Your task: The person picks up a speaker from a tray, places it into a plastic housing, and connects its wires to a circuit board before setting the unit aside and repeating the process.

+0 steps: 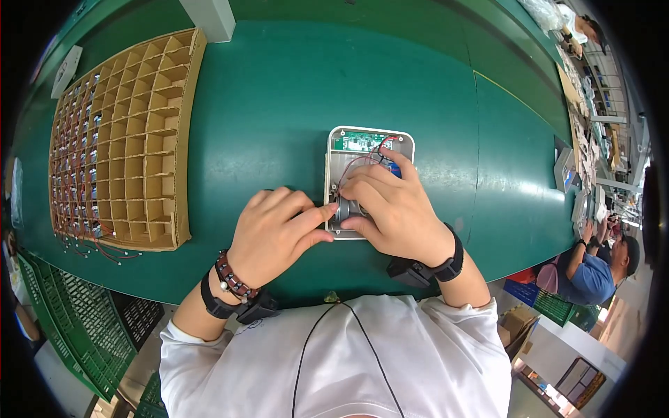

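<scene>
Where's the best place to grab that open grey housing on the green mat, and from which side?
Probably the two long side walls of the grey housing, pinched from above. It lies flat and open-side up, so the thin upright walls are exposed; inside sit a green circuit board and loose wires best left untouched.

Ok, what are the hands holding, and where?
Both hands, left hand and right hand, pinch a small grey part at the near end of the open white case, fingertips on its sides.

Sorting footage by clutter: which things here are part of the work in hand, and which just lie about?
In hand: left hand and right hand on the open grey casing, its green circuit board, its red wires.

Lying about: cardboard divider tray, green crate, green table.
</scene>
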Action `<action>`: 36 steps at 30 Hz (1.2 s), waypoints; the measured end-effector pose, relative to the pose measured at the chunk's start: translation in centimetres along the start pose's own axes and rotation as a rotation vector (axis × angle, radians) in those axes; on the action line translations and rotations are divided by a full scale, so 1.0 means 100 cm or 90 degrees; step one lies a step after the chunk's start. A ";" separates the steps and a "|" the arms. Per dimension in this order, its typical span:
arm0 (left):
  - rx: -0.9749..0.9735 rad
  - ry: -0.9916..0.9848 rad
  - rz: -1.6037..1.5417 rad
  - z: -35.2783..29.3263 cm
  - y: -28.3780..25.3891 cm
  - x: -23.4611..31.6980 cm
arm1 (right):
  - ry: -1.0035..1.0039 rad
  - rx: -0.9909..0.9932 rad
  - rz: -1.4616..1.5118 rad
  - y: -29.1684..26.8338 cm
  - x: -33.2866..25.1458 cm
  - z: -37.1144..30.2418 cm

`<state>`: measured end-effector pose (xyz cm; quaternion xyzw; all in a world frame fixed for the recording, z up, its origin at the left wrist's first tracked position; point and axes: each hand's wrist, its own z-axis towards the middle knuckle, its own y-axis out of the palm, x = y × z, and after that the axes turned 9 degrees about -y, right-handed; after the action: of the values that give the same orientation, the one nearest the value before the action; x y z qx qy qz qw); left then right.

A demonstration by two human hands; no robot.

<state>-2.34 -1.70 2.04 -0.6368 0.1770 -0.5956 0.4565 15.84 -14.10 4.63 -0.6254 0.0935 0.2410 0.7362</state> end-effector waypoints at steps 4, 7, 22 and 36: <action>-0.011 -0.009 -0.001 0.001 0.000 0.001 | 0.012 0.005 0.013 -0.003 -0.002 0.003; -0.022 -0.021 -0.014 0.000 -0.001 0.003 | 0.014 -0.015 -0.015 -0.002 -0.004 0.005; -0.084 -0.073 -0.019 -0.003 0.000 0.004 | 0.029 -0.029 -0.026 -0.002 -0.004 0.011; -0.088 -0.130 -0.015 -0.004 -0.007 0.007 | -0.083 0.140 -0.076 0.002 0.004 -0.003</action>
<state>-2.81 -2.06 3.00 -0.7260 0.1626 -0.5194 0.4203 16.13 -14.29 4.26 -0.5281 0.0339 0.2251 0.8181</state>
